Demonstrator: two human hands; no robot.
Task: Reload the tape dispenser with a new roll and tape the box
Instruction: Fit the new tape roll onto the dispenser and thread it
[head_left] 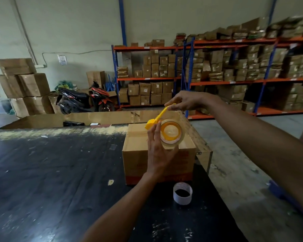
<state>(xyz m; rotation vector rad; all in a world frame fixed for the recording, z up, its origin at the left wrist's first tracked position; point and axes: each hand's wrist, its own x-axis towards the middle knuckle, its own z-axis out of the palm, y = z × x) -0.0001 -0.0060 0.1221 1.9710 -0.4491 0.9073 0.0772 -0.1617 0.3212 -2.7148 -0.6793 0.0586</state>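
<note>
A closed cardboard box (140, 154) stands on the black table. Above it my left hand (158, 154) grips a roll of clear tape (171, 134) seated on the yellow tape dispenser (157, 118). My right hand (185, 102) is raised over the roll and pinches the upper end of the dispenser's yellow arm, perhaps with the tape's free end; I cannot tell which. An empty white tape core (182, 193) stands upright on the table in front of the box.
The black table (51, 172) is scuffed, with its right edge near the box. A large open carton (94, 117) lies behind it. Stacked boxes stand far left, a scooter (84, 98) at the back, and shelving racks (217, 75) full of cartons on the right.
</note>
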